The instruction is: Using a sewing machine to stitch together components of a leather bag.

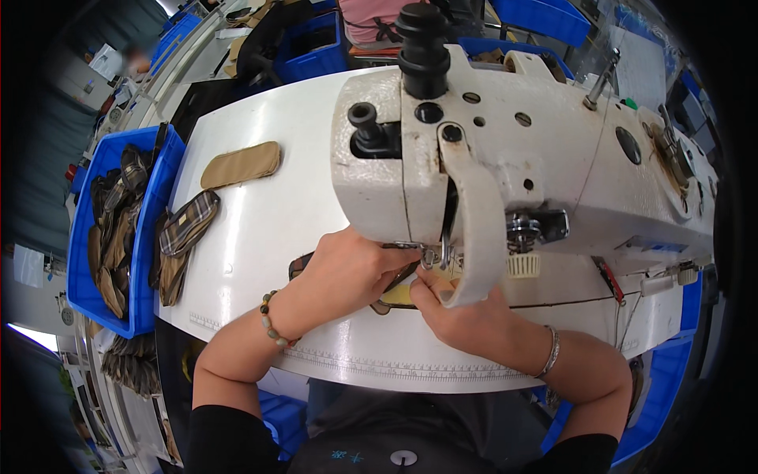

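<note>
Lying under left grip (347, 267), dark fabric (298, 265) is pinched there; right grip (470, 316) unclear.

The sewing machine (493, 158) at upper right is off-white; at left, a blue bin (145, 272), plaid pouch (189, 224) and plain tan piece (241, 164).

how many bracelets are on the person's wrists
2: a beaded bracelet at the wrist of the left hand, and a silvery bracelet at the wrist of the right hand. Both wrists show, with no others visible.
</note>
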`<state>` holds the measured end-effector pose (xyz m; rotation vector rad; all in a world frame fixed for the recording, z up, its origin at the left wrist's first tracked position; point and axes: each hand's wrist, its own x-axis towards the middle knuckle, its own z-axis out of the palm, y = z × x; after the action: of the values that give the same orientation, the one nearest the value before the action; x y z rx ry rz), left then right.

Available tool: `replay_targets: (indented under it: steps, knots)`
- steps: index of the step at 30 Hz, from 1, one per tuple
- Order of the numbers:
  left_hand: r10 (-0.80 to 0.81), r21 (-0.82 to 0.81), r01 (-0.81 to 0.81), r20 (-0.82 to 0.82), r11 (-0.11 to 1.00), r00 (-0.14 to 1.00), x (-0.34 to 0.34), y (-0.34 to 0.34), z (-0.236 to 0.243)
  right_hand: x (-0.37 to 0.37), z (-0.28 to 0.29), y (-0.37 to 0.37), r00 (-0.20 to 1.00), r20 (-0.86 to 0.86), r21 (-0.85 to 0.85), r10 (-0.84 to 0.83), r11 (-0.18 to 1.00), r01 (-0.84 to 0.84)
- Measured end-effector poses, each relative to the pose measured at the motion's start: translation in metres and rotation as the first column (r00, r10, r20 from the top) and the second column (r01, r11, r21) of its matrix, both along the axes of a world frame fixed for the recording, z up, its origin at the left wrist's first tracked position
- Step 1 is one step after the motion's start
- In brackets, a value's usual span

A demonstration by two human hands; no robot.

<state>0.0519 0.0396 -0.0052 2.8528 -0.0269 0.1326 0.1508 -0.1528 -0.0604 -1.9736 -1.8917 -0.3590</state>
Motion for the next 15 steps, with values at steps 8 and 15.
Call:
replay_targets:
  steps: [8, 15]
  knots:
    - [0.0, -0.022, 0.002, 0.08, 1.0, 0.997, 0.003, -0.003, 0.003, 0.006, -0.006, 0.005, 0.999, -0.025, 0.076, 0.025, 0.997, -0.023]
    - [0.004, 0.017, -0.005, 0.055, 1.0, 0.998, 0.003, -0.004, 0.003, 0.008, -0.009, 0.005, 0.996, -0.084, 0.068, 0.027, 0.997, -0.022]
